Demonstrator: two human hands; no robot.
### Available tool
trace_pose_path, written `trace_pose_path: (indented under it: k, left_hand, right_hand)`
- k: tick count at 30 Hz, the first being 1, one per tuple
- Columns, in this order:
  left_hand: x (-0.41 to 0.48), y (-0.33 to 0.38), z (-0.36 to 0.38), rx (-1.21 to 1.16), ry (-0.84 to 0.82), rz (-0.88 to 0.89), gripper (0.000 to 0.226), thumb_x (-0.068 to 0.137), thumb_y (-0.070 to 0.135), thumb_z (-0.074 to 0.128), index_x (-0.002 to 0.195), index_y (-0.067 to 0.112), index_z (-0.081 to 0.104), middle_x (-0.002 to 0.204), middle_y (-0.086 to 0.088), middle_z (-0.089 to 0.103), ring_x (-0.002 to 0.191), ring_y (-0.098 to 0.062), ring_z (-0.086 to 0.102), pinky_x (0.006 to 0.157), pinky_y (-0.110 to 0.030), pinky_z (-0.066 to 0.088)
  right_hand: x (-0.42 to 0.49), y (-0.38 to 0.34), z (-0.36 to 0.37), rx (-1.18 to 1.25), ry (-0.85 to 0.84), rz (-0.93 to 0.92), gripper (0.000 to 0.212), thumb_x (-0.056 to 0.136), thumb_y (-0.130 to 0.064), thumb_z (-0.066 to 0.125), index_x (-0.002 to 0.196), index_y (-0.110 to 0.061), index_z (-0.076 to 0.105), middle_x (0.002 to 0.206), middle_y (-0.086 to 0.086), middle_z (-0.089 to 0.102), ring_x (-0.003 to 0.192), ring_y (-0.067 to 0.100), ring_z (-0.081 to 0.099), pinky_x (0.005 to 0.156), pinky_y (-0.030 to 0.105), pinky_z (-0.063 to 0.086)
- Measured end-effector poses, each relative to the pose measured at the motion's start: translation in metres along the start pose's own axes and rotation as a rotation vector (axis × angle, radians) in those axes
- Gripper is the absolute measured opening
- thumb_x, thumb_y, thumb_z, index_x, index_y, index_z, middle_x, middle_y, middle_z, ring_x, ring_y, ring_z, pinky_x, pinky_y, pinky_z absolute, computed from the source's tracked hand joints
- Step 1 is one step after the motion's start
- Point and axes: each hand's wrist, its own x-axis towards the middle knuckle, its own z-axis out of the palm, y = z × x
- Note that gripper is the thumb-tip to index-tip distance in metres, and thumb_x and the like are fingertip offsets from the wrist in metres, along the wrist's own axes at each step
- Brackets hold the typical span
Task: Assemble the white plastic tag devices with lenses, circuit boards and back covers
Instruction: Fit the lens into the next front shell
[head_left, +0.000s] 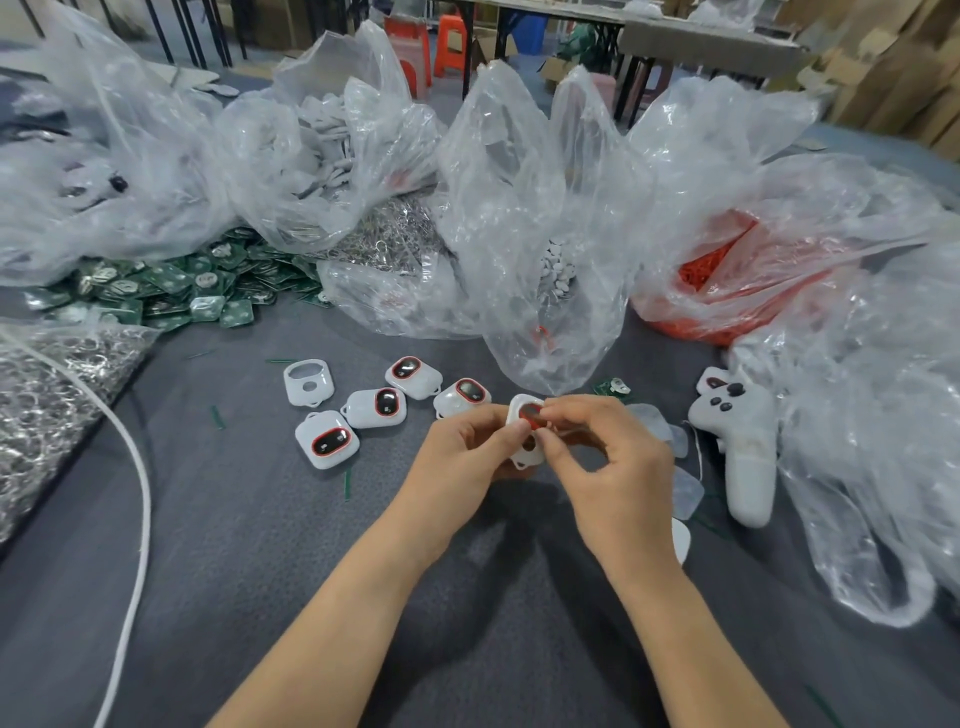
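Closest in, both hands are meeting above the grey cloth table (260, 545). The left hand (462, 447) is gripping a white tag shell (521, 457) between its thumb and curled fingers, and the right hand (613, 467) is pinching at the shell's red-rimmed lens (530, 414) with thumb and forefinger. A white cable (140, 467) is trailing along the left. Just beyond the hands, four tags with lenses (376, 408) are lying face up in a loose cluster, with an empty shell (308, 382) sitting to their left. A white controller (737, 447) is resting to the right. Farther back, green circuit boards (171, 288) are spilling in a pile, and clear plastic bags are standing open, one of them holding red parts (711, 265). Orange stools (449, 44) are standing at the far end.
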Motion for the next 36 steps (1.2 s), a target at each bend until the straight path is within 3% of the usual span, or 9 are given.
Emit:
trace_pose_path:
  k: [2,6,12,15,18,22,26,29,36]
  left_hand:
    - [-0.0002,0.0002,0.0,0.005,-0.007,0.0,0.02,0.095,0.01,0.051,0.1,0.002,0.069,0.103,-0.024,0.067,0.093,-0.02,0.062,0.084,-0.036,0.056]
    - [-0.0002,-0.0006,-0.0019,0.013,-0.021,0.007,0.019,0.093,0.013,0.054,0.093,0.01,0.072,0.092,-0.007,0.069,0.086,-0.011,0.063,0.073,-0.024,0.055]
    - [0.0003,-0.0019,-0.0023,-0.03,-0.025,0.005,0.022,0.094,0.014,0.055,0.089,0.017,0.076,0.089,-0.004,0.071,0.085,-0.011,0.063,0.07,-0.021,0.054]
    - [-0.0001,-0.0017,-0.003,-0.052,-0.039,-0.013,0.019,0.084,0.026,0.061,0.088,0.02,0.078,0.091,-0.004,0.073,0.087,-0.012,0.064,0.072,-0.021,0.053]
    - [-0.0001,-0.0036,-0.0037,-0.02,-0.042,-0.007,0.023,0.079,0.033,0.063,0.094,0.023,0.078,0.096,-0.005,0.074,0.092,-0.014,0.066,0.077,-0.024,0.054]
    - [-0.0004,-0.0056,-0.0034,0.024,-0.076,0.017,0.019,0.087,0.026,0.065,0.101,0.02,0.076,0.103,-0.011,0.073,0.1,-0.023,0.066,0.093,-0.042,0.053]
    - [-0.0013,-0.0043,-0.0011,0.049,-0.092,0.044,0.02,0.084,0.029,0.063,0.097,0.024,0.076,0.098,-0.005,0.074,0.093,-0.014,0.067,0.087,-0.036,0.056]
    - [-0.0017,-0.0047,0.0026,0.082,-0.083,0.08,0.023,0.082,0.031,0.06,0.095,0.017,0.073,0.084,0.001,0.072,0.082,-0.009,0.066,0.076,-0.026,0.056]
    - [-0.0019,-0.0057,0.0021,0.094,-0.097,0.048,0.021,0.086,0.025,0.059,0.095,0.01,0.07,0.084,-0.005,0.07,0.081,-0.014,0.065,0.086,-0.038,0.054]
  right_hand:
    - [-0.0007,-0.0004,0.0003,-0.049,0.036,-0.049,0.015,0.077,0.003,0.075,0.087,-0.006,0.069,0.087,0.0,0.066,0.081,0.01,0.064,0.073,0.027,0.055]
    - [0.0003,0.0014,-0.0017,-0.1,0.036,-0.076,0.013,0.077,0.005,0.074,0.084,-0.005,0.07,0.085,0.001,0.064,0.079,0.01,0.061,0.072,0.025,0.053]
    - [0.0001,0.0004,-0.0024,-0.09,0.01,-0.082,0.013,0.078,0.0,0.076,0.089,-0.007,0.072,0.091,0.002,0.063,0.085,0.006,0.058,0.078,0.018,0.05]
    - [-0.0004,0.0022,-0.0031,-0.1,0.024,-0.095,0.009,0.077,-0.003,0.077,0.085,-0.006,0.073,0.092,0.003,0.063,0.085,0.007,0.059,0.076,0.021,0.051]
    - [-0.001,0.0033,-0.0029,-0.104,0.043,-0.09,0.007,0.077,-0.003,0.077,0.083,-0.005,0.072,0.092,0.002,0.063,0.085,0.009,0.06,0.074,0.023,0.052]
    - [-0.0016,0.0027,-0.0005,-0.081,0.024,-0.03,0.008,0.077,0.001,0.074,0.079,-0.004,0.069,0.096,0.002,0.062,0.086,0.014,0.061,0.073,0.029,0.053]
    - [-0.001,0.0027,-0.0008,-0.085,-0.001,-0.023,0.01,0.075,0.003,0.073,0.075,-0.004,0.065,0.095,0.001,0.061,0.083,0.018,0.06,0.072,0.031,0.053]
    - [-0.0003,0.0018,-0.0022,-0.037,-0.023,0.012,0.012,0.074,0.005,0.072,0.072,-0.004,0.063,0.097,0.001,0.06,0.083,0.02,0.061,0.071,0.027,0.052]
    - [0.0017,0.0037,-0.0034,0.034,-0.074,0.101,0.017,0.076,0.003,0.07,0.072,-0.01,0.061,0.104,-0.004,0.057,0.089,0.015,0.059,0.073,0.022,0.05]
